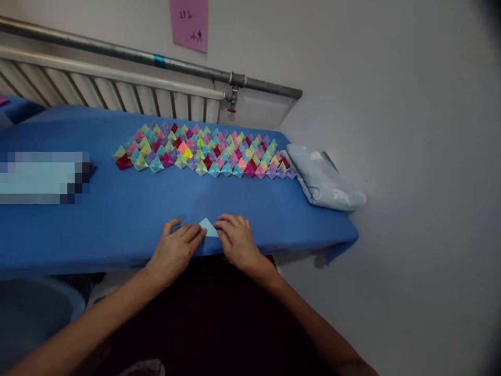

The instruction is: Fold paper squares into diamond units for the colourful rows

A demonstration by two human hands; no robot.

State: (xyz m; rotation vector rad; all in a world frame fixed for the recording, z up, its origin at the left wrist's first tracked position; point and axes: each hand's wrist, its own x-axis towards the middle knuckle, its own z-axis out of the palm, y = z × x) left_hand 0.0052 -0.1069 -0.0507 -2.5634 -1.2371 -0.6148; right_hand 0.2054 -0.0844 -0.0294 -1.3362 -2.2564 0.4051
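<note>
A small light-blue paper (209,228), folded to a triangle with its tip pointing away from me, lies on the blue cloth (156,201) near the front edge. My left hand (177,248) is at its left side, thumb and fingertips closed on the paper's left part. At the right corner, my right hand (236,237) has its fingers bent together and touching the paper. Beyond my hands, rows of folded paper pieces (207,151) in many colours stand side by side.
A folded grey-blue cloth (323,180) lies at the right end of the surface. A blurred light-blue item (37,177) is at the left. Behind stand a radiator (117,91) and a metal pipe (188,68). A blue basin (39,313) is below left.
</note>
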